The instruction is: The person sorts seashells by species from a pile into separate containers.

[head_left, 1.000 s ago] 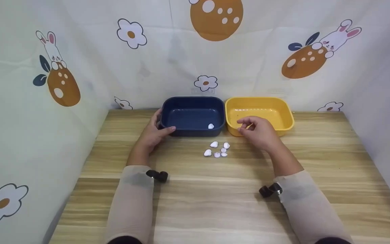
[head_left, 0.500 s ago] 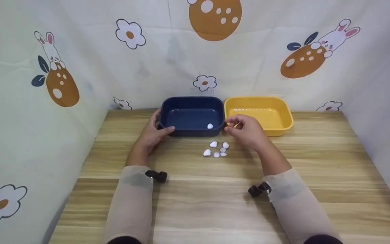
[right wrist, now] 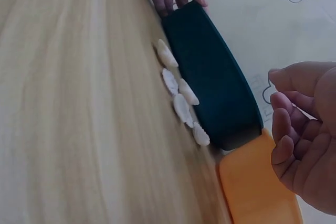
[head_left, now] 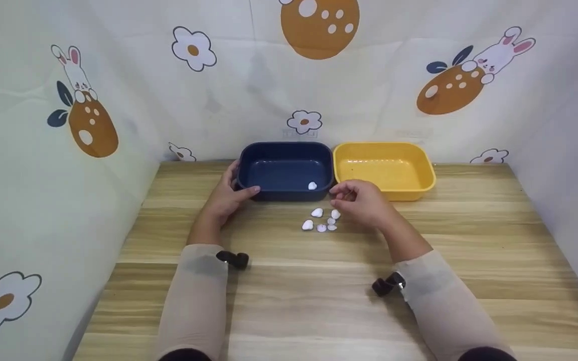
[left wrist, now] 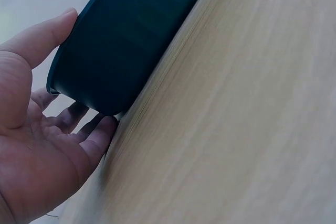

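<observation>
My left hand holds the left end of a dark blue plastic basin, thumb on its front rim. In the left wrist view, the fingers reach the basin's lower edge. One white seashell lies inside, near the front right corner. Just in front of the basin, several white and pale pink seashells lie grouped on the table. My right hand hovers just right of them, by the gap between the basins. In the right wrist view its fingers are loosely bent, with nothing visible between them.
A yellow plastic basin stands at the right of the blue one, side against side. Both stand at the back of the wood-grain table, close to a printed cloth backdrop. Cloth also hangs along both sides.
My right hand has moved left from in front of the yellow basin, then slightly down toward the shells. My left hand and both basins stay where they were.
</observation>
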`<action>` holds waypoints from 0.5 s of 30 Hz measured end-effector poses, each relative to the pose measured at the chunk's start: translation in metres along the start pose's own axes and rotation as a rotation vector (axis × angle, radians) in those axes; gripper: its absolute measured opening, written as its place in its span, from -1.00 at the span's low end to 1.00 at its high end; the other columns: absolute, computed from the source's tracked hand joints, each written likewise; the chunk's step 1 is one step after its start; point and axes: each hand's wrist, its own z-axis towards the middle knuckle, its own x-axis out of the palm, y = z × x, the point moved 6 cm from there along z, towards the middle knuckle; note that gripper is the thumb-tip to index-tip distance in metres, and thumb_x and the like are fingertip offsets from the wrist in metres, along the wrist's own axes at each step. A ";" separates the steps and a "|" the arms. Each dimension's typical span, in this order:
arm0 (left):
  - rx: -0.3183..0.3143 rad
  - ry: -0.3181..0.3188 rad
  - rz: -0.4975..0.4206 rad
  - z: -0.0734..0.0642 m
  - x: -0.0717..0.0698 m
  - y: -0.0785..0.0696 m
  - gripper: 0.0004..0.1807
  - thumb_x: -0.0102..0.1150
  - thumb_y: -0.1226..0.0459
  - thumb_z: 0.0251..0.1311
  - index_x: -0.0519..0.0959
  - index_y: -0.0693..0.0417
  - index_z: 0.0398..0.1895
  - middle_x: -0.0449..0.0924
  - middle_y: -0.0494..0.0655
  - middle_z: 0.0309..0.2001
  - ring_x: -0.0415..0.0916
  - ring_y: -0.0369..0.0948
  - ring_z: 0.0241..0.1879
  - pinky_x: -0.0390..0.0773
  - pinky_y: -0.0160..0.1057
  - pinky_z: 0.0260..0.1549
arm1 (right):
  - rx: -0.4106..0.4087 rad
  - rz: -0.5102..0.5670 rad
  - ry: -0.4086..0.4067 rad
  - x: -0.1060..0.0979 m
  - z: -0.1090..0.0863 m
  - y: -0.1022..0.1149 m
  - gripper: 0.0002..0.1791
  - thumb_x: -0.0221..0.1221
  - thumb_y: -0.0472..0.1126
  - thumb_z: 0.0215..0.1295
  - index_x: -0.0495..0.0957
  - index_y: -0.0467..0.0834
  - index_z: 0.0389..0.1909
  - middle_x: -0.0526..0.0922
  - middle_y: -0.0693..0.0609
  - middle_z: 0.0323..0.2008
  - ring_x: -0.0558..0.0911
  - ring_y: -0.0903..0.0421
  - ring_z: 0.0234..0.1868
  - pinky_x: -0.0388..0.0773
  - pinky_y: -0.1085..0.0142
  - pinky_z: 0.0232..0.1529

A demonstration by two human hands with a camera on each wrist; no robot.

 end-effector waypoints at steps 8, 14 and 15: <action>-0.021 0.000 0.000 -0.001 0.001 0.000 0.20 0.57 0.24 0.20 -0.03 -0.24 0.77 -0.01 0.05 0.75 -0.09 0.02 0.76 0.16 -0.02 0.67 | 0.006 -0.064 0.107 0.012 -0.006 -0.009 -0.75 0.43 -0.26 0.30 0.77 -0.19 -0.02 0.74 -0.01 -0.23 0.63 0.06 -0.19 0.61 0.29 -0.13; -0.017 -0.003 0.005 -0.001 0.000 0.000 0.19 0.58 0.22 0.18 -0.01 -0.23 0.76 0.00 0.03 0.75 -0.10 0.02 0.76 0.11 -0.01 0.69 | -0.004 -0.064 0.162 0.018 -0.007 -0.012 -0.75 0.46 -0.27 0.25 0.78 -0.20 -0.06 0.74 0.01 -0.27 0.65 0.08 -0.21 0.63 0.30 -0.18; -0.015 -0.004 0.005 -0.001 -0.001 0.000 0.19 0.59 0.22 0.17 0.00 -0.23 0.76 0.01 0.03 0.75 -0.10 0.03 0.76 0.10 -0.01 0.69 | -0.007 -0.075 0.171 0.019 -0.007 -0.012 -0.76 0.47 -0.26 0.25 0.79 -0.19 -0.07 0.75 0.02 -0.28 0.65 0.09 -0.22 0.64 0.30 -0.17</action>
